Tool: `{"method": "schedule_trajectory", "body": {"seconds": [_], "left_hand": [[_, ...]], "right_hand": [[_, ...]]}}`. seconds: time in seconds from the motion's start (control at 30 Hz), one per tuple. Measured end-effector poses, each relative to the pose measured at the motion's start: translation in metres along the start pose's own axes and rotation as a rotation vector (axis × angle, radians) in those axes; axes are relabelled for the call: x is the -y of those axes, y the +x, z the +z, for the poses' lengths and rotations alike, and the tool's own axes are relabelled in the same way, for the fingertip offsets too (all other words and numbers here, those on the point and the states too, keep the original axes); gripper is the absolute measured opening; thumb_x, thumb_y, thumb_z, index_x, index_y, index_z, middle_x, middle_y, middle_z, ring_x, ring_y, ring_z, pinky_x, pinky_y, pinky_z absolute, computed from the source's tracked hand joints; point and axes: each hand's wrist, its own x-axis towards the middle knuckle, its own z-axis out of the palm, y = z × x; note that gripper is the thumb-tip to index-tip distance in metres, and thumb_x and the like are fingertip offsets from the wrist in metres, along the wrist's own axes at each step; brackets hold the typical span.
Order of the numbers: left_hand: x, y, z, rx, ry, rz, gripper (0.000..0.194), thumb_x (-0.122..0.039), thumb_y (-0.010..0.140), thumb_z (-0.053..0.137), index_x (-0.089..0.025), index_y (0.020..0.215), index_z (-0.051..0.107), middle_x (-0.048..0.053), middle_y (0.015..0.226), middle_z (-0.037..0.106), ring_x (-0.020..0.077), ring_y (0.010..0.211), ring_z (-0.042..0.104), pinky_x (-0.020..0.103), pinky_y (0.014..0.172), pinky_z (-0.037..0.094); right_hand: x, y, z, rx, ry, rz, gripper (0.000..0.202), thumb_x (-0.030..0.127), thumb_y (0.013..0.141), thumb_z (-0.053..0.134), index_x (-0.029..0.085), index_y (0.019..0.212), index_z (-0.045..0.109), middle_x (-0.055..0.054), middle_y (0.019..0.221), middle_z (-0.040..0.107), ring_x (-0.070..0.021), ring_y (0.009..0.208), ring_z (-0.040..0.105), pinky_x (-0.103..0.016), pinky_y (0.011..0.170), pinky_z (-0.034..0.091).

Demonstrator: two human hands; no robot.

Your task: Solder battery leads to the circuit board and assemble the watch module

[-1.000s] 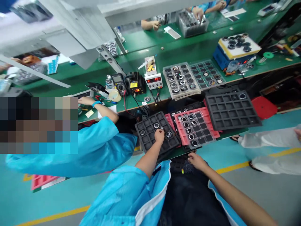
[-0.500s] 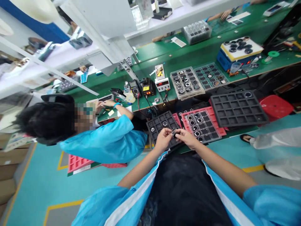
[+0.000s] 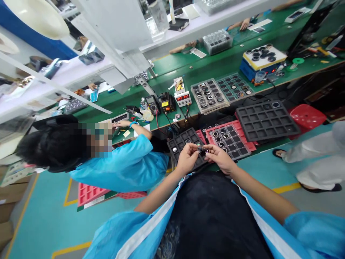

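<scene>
While left hand (image 3: 187, 159) and right hand (image 3: 219, 159) pinched a device (image 3: 203, 152) by the black tray (image 3: 180, 141), work looked unfinished. Round pieces (image 3: 174, 149) lay inside.

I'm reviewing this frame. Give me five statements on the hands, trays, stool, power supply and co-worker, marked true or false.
1. The wearer's left hand and right hand both hold one small dark part. True.
2. The glossy red plastic stool is left of the large charcoal compartment tray. False: it is to the right.
3. A clear plastic tray of round parts lies over a pink tray. True.
4. The display on the small white box-shaped power supply is dark. False: red digits are lit.
5. The co-worker in a bright blue jacket has a bare wrist. False: a blue wristband is on it.
</scene>
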Motion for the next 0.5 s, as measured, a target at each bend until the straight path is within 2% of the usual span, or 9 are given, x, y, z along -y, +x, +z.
{"method": "schedule_trajectory", "body": {"seconds": [0.17, 0.3, 0.4, 0.5], "left_hand": [[-0.006, 0.002, 0.013, 0.041, -0.016, -0.041, 0.038, -0.035, 0.081, 0.093, -0.021, 0.102, 0.065, 0.0, 0.092, 0.072, 0.0139, 0.079, 0.067, 0.027, 0.075, 0.055], [-0.008, 0.004, 0.027, 0.054, -0.015, -0.086, 0.044, -0.044, 0.079, 0.094, -0.021, 0.104, 0.066, 0.0, 0.092, 0.073, 0.0121, 0.072, 0.064, 0.026, 0.067, 0.053], [-0.004, 0.008, 0.043, 0.044, -0.004, -0.106, 0.045, -0.045, 0.078, 0.094, -0.022, 0.104, 0.066, 0.001, 0.091, 0.074, 0.0119, 0.071, 0.065, 0.025, 0.065, 0.051], [0.005, 0.014, 0.071, 0.029, 0.015, -0.129, 0.047, -0.045, 0.076, 0.095, -0.022, 0.103, 0.065, -0.001, 0.085, 0.071, 0.0119, 0.069, 0.065, 0.024, 0.062, 0.049]], "right_hand": [[-0.006, -0.012, -0.011, -0.04, 0.009, -0.027, 0.063, 0.049, 0.085, 0.088, 0.024, 0.139, 0.069, -0.005, 0.112, 0.079, -0.0186, 0.092, 0.079, -0.03, 0.076, 0.058], [-0.029, -0.015, -0.029, -0.084, -0.02, -0.02, 0.062, 0.051, 0.09, 0.083, 0.025, 0.144, 0.067, -0.008, 0.124, 0.081, -0.0195, 0.096, 0.08, -0.032, 0.079, 0.06], [-0.058, -0.013, -0.058, -0.125, -0.123, 0.042, 0.049, 0.049, 0.1, 0.077, 0.022, 0.141, 0.069, -0.009, 0.12, 0.082, -0.0197, 0.095, 0.08, -0.034, 0.082, 0.063], [-0.093, -0.018, -0.109, -0.202, -0.319, 0.148, 0.033, 0.043, 0.107, 0.076, 0.017, 0.126, 0.074, -0.007, 0.112, 0.079, -0.0206, 0.097, 0.077, -0.039, 0.088, 0.066]]}}
